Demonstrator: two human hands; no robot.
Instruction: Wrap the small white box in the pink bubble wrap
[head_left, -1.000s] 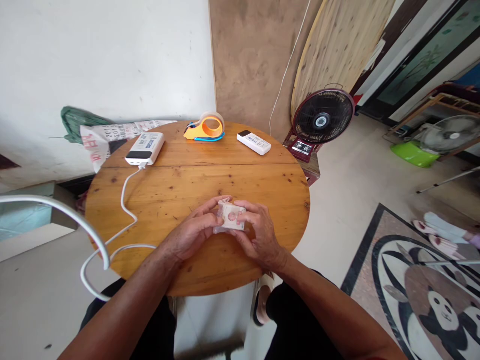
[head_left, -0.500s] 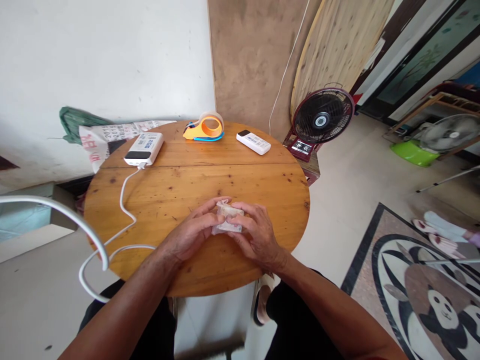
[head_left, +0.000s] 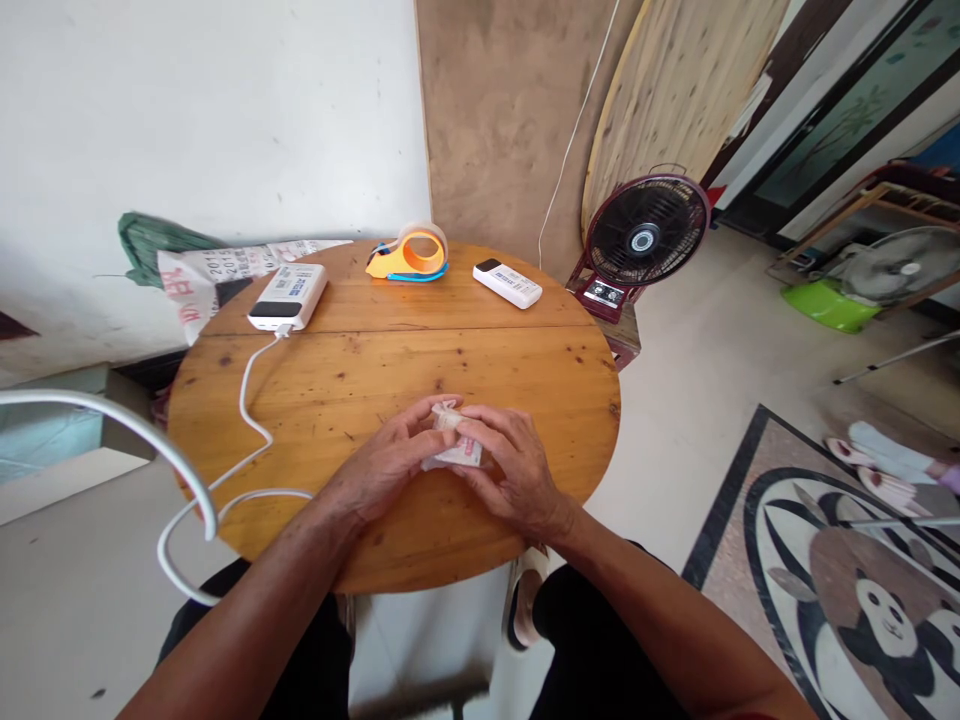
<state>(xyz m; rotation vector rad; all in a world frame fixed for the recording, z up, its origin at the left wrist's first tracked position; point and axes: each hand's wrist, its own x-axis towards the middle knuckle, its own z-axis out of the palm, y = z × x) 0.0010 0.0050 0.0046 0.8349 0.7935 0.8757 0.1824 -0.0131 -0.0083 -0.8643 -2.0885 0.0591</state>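
Observation:
Between my two hands is a small pale packet [head_left: 459, 452] in clear, crinkled plastic, with some pinkish-red print on its face. My left hand [head_left: 397, 450] grips its left side, thumb on top and fingers behind. On the other side my right hand [head_left: 512, 462] is closed round the right part, its fingers lying over the upper face. The packet is held low over the near half of the round wooden table [head_left: 360, 380]. Its underside and right edge are hidden by my fingers.
A white power bank [head_left: 289, 297] with a white cable [head_left: 247, 400] is at the left. Farther back are an orange tape dispenser [head_left: 409, 255] and a second white power bank [head_left: 507, 284]. A dark red fan [head_left: 643, 240] stands beyond the right edge. Someone's feet [head_left: 889, 470] show at far right.
My right fingers have shifted slightly on the packet, and more of its reddish print shows. The packet has turned a little; everything on the table stays in place.

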